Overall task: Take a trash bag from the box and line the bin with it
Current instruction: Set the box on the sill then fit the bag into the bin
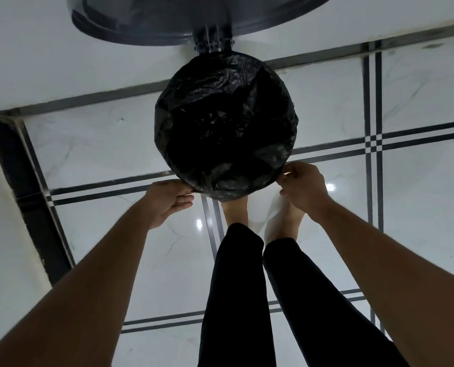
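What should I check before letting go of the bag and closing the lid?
1. Trash bag opened into the bin: ok, it sags into the dark interior.
2. Bag edge folded over the rim all round: ok on the visible sides; under the near edge, cannot tell.
3. Left hand at the near-left edge: ok, touching the bag.
4. Right hand pinching the near-right edge: ok.
5. Lid up, clear of the opening: ok.
6. Bag free of tears: cannot tell.
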Action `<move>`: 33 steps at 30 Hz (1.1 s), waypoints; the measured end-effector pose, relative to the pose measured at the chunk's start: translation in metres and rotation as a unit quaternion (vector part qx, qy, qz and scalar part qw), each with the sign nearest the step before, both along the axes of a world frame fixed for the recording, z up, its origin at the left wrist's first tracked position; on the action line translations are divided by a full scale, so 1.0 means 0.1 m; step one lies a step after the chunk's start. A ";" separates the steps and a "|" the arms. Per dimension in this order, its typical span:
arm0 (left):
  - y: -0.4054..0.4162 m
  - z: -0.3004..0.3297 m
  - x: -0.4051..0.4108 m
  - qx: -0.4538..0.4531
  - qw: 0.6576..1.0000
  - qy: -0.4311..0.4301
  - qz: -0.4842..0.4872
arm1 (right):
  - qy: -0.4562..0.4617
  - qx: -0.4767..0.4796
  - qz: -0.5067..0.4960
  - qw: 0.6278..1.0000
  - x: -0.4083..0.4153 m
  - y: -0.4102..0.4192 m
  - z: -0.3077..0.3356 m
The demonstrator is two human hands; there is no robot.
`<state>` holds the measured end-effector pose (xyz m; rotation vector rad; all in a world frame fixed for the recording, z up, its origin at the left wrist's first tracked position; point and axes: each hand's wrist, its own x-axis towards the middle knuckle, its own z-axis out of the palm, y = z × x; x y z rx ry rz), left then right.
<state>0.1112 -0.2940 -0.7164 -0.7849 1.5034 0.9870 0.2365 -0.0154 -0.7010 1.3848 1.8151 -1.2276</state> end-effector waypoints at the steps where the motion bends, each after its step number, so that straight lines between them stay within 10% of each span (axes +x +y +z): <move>1: 0.01 -0.03 -0.04 -0.007 0.999 -0.011 -0.038 | -0.007 0.012 0.025 1.000 -0.02 0.03 -0.02; 10: 0.00 -0.09 -0.34 -0.132 0.974 0.025 -0.182 | -0.020 -0.085 -0.048 0.995 -0.13 0.28 -0.14; 17: 0.31 0.68 -0.32 -0.130 0.796 -0.020 -0.591 | 0.022 0.071 -0.113 0.991 -0.05 0.28 0.01; 22: 0.92 0.71 -0.25 -0.035 0.859 0.311 -0.405 | 0.175 0.156 -0.091 0.968 -0.32 0.14 0.17; 33: 1.56 -0.89 -0.23 -0.131 0.901 0.208 -0.357 | 0.230 0.294 0.060 0.926 -0.78 0.07 -0.41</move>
